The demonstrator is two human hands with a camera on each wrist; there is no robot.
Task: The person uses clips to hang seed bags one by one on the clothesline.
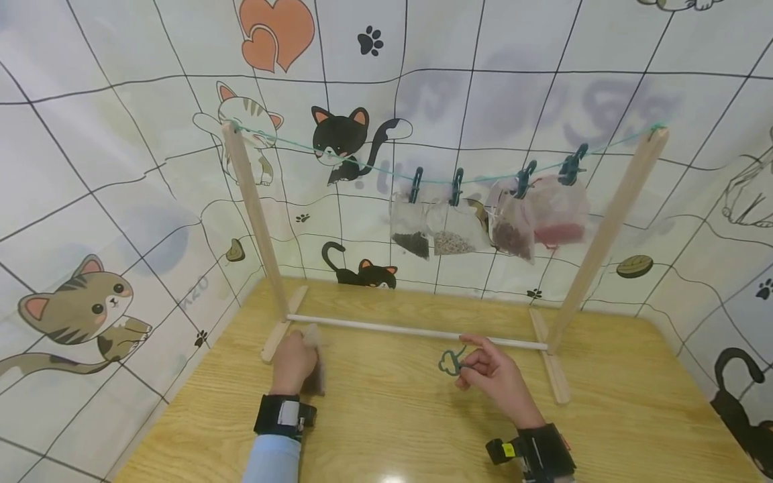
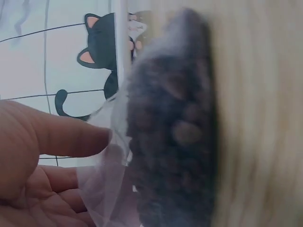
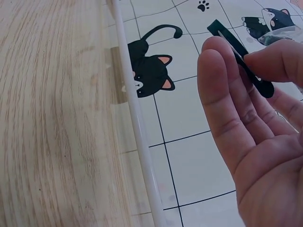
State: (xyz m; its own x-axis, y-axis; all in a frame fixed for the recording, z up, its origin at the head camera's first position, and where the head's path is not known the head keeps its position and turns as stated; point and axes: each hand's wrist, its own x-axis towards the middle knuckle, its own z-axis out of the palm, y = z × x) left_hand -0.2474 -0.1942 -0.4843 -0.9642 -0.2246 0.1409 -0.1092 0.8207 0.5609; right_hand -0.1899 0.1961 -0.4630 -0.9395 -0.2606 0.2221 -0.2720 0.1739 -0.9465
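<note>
My left hand [image 1: 293,362] pinches the top of a clear plastic bag [image 2: 173,127] between thumb and fingers. Dark brown lumps, perhaps beans or pebbles, fill the bag, which hangs just above the table near the left foot of a wooden frame. In my right hand [image 1: 496,384] a dark green clothespin [image 1: 449,362] is pinched between thumb and fingers, over the frame's white bottom rod [image 1: 392,329]. The right wrist view shows the same clothespin [image 3: 241,59] at the fingertips.
Across the two wooden posts [image 1: 616,228] runs a thin green string [image 1: 368,166]. Several filled clear bags [image 1: 453,231] hang from it on dark green clothespins [image 1: 457,186], mostly toward the right. Behind stands a cat-patterned sheet [image 1: 163,168]; the frame rests on a wood-grain table [image 1: 386,416].
</note>
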